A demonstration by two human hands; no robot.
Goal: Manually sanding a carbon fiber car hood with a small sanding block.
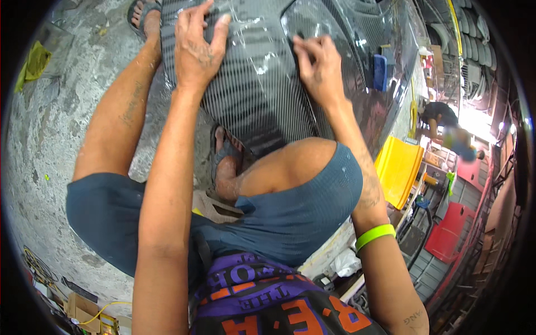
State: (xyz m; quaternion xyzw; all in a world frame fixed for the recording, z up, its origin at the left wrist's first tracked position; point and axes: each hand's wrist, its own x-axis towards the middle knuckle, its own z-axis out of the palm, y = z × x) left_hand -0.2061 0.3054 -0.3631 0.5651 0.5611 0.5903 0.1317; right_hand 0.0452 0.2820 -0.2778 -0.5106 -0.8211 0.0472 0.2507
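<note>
Near the concrete floor's [50, 151] left edge, a crumpled yellow sheet [36, 62]; by the lower-left corner, a cardboard box [78, 308]. Off to the right, a yellow panel [399, 172], red panels [451, 231], a white bag [346, 263].

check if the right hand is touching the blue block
Apart. The head view shows dark striped panel surface plainly between the right hand and the blue block.

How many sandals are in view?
2: the left sandal beside the striped panel, at the picture's upper left; the right sandal by the panel's lower edge. Others may be hidden.
</note>
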